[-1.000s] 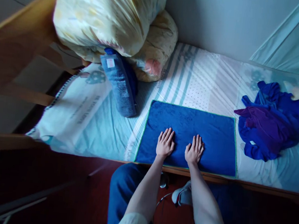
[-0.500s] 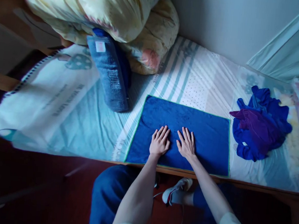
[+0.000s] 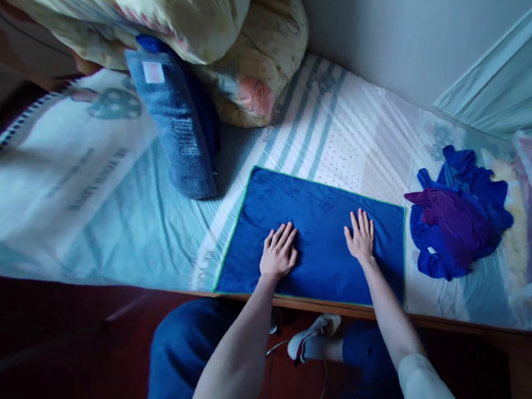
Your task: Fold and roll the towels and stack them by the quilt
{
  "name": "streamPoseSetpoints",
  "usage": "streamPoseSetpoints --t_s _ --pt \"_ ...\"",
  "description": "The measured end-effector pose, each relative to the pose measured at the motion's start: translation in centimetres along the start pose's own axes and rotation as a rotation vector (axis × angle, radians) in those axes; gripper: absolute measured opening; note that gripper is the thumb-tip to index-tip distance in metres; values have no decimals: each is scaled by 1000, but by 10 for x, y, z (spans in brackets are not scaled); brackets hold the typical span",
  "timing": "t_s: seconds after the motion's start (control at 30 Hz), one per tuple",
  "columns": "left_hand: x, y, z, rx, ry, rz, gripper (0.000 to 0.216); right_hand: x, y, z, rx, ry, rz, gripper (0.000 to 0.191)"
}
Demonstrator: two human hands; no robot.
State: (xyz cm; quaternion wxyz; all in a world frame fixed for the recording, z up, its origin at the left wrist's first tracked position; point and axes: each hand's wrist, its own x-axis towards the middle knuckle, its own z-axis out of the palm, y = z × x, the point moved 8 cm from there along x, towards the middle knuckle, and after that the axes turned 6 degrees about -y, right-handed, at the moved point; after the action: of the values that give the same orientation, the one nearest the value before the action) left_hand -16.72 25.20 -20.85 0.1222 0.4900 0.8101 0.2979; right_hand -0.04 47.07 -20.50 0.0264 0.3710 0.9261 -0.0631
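Lying flat near the front edge of a striped bed sheet [image 3: 346,132], a blue rectangular terry towel with green trim [image 3: 320,213] runs its long axis left to right. The person's left hand [image 3: 278,255] and right hand [image 3: 361,237] press palm-down on it, fingers slightly spread, gripping nothing. A crumpled blue and purple cloth pile [image 3: 457,222] sits just right.

Single head-worn view, looking steeply down, close over bed [image 3: 347,126] edge

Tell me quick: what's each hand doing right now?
Left hand: open, flat on the blue towel, holding nothing.
Right hand: open, fingers spread, flat on the same towel, holding nothing.
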Motion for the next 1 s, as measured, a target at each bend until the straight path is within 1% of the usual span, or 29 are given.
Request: streamPoseSetpoints --t_s 0.13,0.27,0.47,0.6,0.77,0.87,0.93,1.0 --pt "0 -1 -1 -5 1 -8 57 5 51 -4 -36 8 118 59" --pt "1 1 -3 25 -4 -2 58 10 93 -6 -84 24 221 60" --pt "1 2 -5 36 -3 -1 57 20 139 -7 -121 39 343 64" --pt "1 2 -4 43 -14 2 59 24 162 -8 -54 -11 436 70" --pt "1 3 -4 70 -33 -5 58 30 175 -12 6 -146 483 74" --pt "1 3 -4 69 -41 -13 58 33 173 -18 53 -188 514 74" --pt "2 3 -3 64 -48 -17 58 26 160 -25 93 -124 531 72" --pt "2 2 -3 60 -51 -18 58 5 131 -33 164 22 499 66"
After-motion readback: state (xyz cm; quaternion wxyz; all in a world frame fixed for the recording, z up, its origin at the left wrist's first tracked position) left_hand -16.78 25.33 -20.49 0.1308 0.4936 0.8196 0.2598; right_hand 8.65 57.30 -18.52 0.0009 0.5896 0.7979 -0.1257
